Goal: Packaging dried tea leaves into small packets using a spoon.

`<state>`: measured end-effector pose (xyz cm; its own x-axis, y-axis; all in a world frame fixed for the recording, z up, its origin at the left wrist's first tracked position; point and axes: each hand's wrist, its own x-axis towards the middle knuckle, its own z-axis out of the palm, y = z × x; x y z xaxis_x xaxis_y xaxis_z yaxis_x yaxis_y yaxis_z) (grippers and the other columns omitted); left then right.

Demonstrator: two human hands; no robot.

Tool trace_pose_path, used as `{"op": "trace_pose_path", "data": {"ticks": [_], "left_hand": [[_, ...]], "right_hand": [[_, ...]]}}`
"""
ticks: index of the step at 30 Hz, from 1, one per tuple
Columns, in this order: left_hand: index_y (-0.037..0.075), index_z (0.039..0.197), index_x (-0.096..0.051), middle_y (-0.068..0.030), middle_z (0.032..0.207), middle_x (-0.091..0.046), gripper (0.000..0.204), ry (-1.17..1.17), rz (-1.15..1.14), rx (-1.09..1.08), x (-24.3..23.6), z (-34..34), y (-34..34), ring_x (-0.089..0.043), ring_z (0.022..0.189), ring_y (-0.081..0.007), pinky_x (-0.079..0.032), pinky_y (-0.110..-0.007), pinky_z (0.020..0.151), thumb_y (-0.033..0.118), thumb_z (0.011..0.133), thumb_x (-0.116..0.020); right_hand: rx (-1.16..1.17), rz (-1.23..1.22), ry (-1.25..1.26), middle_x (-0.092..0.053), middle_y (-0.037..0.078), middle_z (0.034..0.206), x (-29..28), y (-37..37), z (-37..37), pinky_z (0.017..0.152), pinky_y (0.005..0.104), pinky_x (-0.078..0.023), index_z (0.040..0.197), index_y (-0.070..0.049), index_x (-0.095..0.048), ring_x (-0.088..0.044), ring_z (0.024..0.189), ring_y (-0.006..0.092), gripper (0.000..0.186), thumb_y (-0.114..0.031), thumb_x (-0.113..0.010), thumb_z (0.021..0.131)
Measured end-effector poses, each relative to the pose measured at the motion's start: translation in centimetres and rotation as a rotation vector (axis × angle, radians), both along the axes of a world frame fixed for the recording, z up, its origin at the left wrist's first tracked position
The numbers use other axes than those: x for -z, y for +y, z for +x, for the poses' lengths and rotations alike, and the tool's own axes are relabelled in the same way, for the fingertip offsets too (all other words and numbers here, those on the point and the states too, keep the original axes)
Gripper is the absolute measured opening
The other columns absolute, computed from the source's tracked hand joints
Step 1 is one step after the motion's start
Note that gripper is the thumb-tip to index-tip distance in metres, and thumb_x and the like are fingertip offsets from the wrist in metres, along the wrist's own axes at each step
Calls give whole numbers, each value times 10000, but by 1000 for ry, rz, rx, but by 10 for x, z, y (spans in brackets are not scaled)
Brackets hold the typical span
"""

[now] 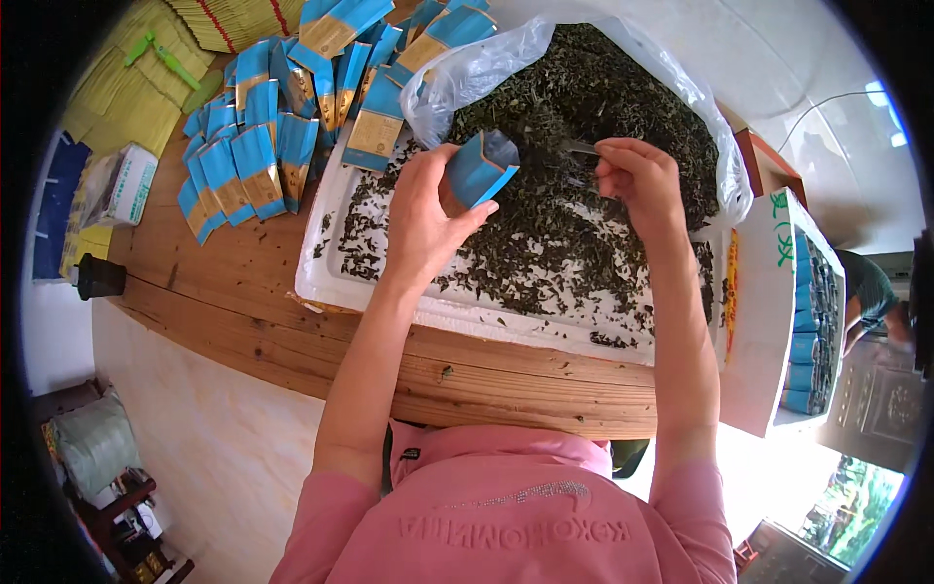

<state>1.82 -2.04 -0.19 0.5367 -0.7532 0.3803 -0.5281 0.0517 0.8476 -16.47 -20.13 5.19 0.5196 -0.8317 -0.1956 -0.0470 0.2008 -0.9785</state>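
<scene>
Your left hand (420, 219) grips the blue-and-gold paper pouch (475, 177) mouth-up, presumably so nothing spills. Your right hand (644, 180) pinches a slim silvery utensil (581, 147) over dark, dried leaves (662, 102).

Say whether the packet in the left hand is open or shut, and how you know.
Open: the blue packet in the left hand has a gaping top, with its silvery inside showing.

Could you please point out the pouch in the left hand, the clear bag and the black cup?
Pouch (477, 177): head view, on its blue side.
Clear bag (484, 68): head view, on its left wall.
Black cup (101, 278): head view, on its outer side.
</scene>
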Motion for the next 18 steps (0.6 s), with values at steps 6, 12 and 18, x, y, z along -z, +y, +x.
{"op": "trace_pose_path", "data": {"ticks": [6, 12, 18], "left_hand": [[39, 1182, -530, -126, 1092, -548, 630, -8, 9, -17, -5, -4, 1, -576, 987, -297, -490, -388, 836, 87, 640, -847], [22, 1221, -534, -73, 1074, -557, 665, -169, -26, -32, 5, 0, 1, -580, 893, -180, -499, -288, 720, 103, 646, -858], [24, 1226, -534, -67, 1013, -583, 664, -66, -18, -36, 4, 1, 4, -584, 862, -170, -497, -284, 702, 120, 653, -856]], "right_hand": [[-63, -252, 49, -641, 78, 703, -43, 33, 5, 493, 226, -460, 981, 47, -668, -583, 533, 119, 154, -39, -597, 874], [-258, -1462, 287, -661, 123, 774, -34, 74, 23, 553, 326, -505, 967, -4, -679, -629, 615, 237, 209, 84, -643, 781], [-143, -1564, 222, -665, 119, 790, -55, 79, 21, 574, 329, -509, 936, -1, -677, -642, 672, 251, 240, 122, -625, 736]]}}
